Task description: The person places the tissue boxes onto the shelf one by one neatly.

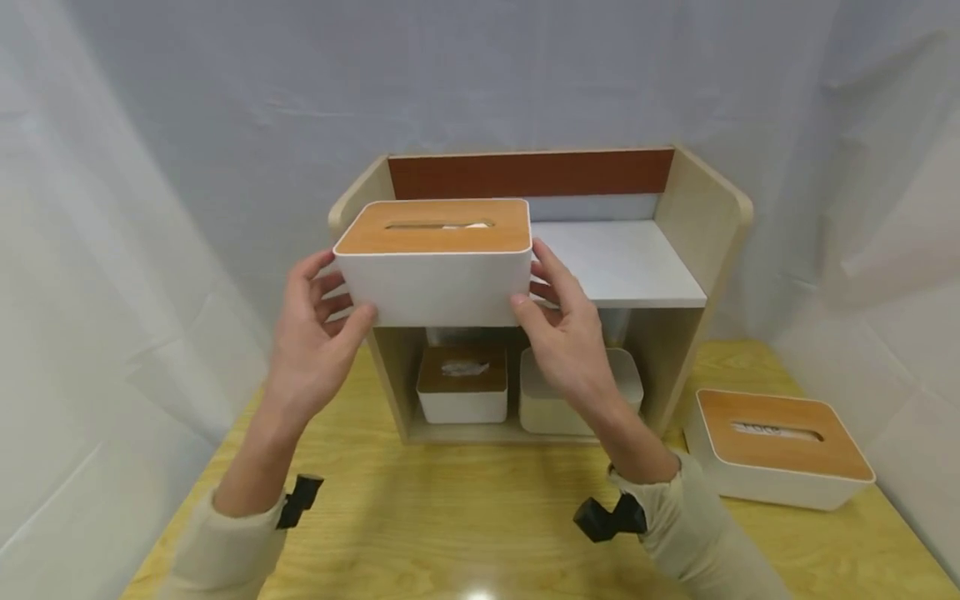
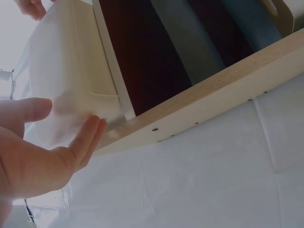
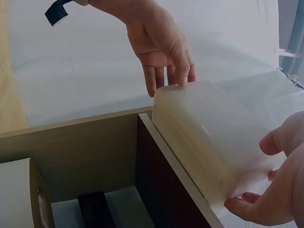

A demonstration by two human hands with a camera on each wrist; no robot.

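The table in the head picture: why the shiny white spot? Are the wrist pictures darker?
Head view: glare on the table, probably a lamp reflecting; left wrist view: dark inside the shelf, brighter at upper left; right wrist view: dimmer, the held box hazy.

Downward head view, wrist views sharing box (image 1: 435, 287)

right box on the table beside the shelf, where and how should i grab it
Probably by its two short ends at once, coming from the front: the right box sits upright, lid up, a long wall facing front, and its visible walls show no handle.
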